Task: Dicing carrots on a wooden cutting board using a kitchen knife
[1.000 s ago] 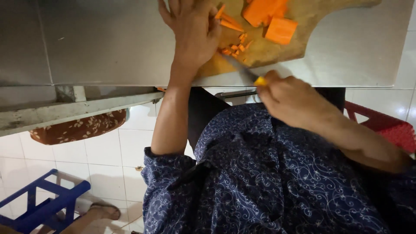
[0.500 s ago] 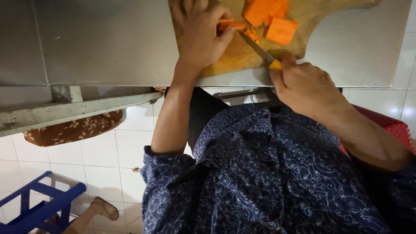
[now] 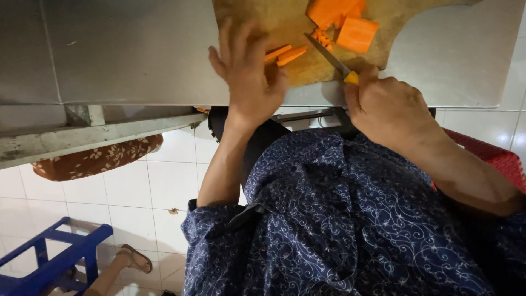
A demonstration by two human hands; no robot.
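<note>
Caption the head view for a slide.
Left hand steadies carrot sticks on a wooden board; right hand holds a yellow-handled knife.

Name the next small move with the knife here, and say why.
Probably draw the knife left to the orange sticks: the left hand already pins them on the wooden board, while the right hand holds the blade beside them.

Soft, even light is falling from above, dull glare is spreading across the steel table (image 3: pixel 131 52) toward its right edge, the left hand (image 3: pixel 249 74) is blurring slightly, and the frame's edges are perhaps bending outward.
</note>
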